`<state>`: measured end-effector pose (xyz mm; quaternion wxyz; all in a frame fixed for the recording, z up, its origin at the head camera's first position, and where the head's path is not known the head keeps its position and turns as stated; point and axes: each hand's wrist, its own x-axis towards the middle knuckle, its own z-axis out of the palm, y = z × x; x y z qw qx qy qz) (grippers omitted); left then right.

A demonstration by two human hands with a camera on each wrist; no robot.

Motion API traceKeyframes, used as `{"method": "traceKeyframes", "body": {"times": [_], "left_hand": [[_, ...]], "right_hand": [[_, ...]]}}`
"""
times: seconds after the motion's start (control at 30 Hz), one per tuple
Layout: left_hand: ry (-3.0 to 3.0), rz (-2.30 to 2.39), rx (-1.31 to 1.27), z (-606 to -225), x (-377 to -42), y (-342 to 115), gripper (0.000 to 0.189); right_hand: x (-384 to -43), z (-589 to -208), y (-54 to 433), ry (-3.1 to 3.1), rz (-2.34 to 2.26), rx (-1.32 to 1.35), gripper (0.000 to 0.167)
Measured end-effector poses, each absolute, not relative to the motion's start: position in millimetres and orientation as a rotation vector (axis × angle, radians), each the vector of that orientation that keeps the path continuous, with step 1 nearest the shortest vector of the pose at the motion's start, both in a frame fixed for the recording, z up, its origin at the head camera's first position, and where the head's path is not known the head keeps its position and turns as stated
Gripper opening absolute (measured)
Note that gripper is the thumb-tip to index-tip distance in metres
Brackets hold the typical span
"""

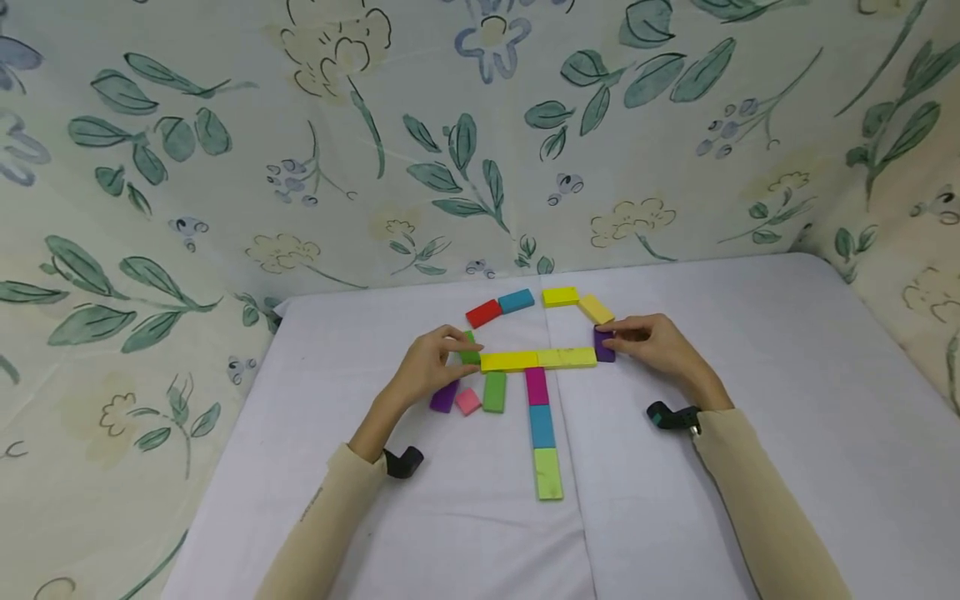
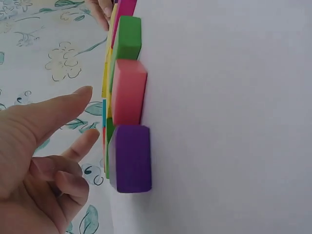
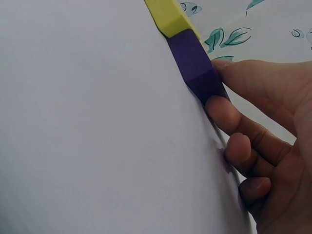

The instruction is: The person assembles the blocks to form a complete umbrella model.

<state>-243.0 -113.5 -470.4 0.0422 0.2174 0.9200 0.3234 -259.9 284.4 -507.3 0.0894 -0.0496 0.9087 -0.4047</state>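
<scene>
Flat coloured blocks form an outline on a white cloth. In the head view my right hand (image 1: 652, 346) pinches a dark purple block (image 1: 603, 344) between thumb and index finger, by the right end of two yellow blocks (image 1: 567, 357) laid in a row. The right wrist view shows the purple block (image 3: 195, 63) up against a yellow one (image 3: 170, 17). My left hand (image 1: 432, 362) hovers around a green block (image 1: 469, 348) at the row's left end, thumb and index finger apart. In the left wrist view those fingers are extended and nothing shows between them.
A red block (image 1: 483, 314), a blue block (image 1: 517, 301) and two yellow blocks (image 1: 560, 297) curve behind the row. Magenta (image 1: 537, 387), blue (image 1: 542, 427) and lime (image 1: 548, 474) blocks run toward me. Purple (image 1: 445, 397), pink (image 1: 468, 402) and green (image 1: 494, 392) blocks lie near my left hand.
</scene>
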Motion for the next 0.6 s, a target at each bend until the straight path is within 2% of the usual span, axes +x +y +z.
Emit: {"method": "traceKeyframes", "body": {"times": [0.3,0.6], "left_hand": [[2.780,1.029,0.682,-484,-208,-111,0.034],[2.745,1.069,0.627,-488,-201,-109,0.038]], "right_hand": [[-258,-508,285,2.688,-1.208,-0.156,0.041],[-257,-505,286,2.686,-1.196,-0.159,0.041]]}}
